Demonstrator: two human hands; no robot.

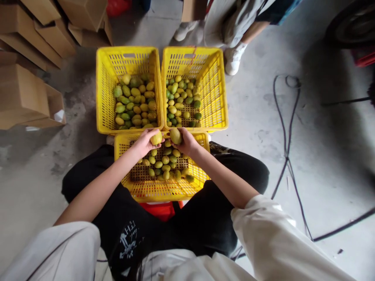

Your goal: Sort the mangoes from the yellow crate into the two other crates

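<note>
My left hand (145, 143) is closed around a yellow lemon (156, 137). Beside it, my right hand (184, 142) grips a greener, yellow-green lemon (175, 136). Both hands are over the far end of a yellow plastic crate (143, 190) between my knees, with a small gap between the two fruits. Several loose yellow-green lemons (165, 167) lie on the floor of this crate. Just beyond, a left yellow crate (104, 89) has a thick layer of yellow and green lemons (136, 101). The right yellow crate (212, 88) contains fewer, mostly smaller-looking ones (180, 93).
Cardboard boxes (23, 89) are stacked at the far left. Past the crates stands another person, whose white shoe (233, 58) is near the right crate. A looped black cable (288, 156) lies on the concrete floor at right. Something red (160, 210) shows under the near crate.
</note>
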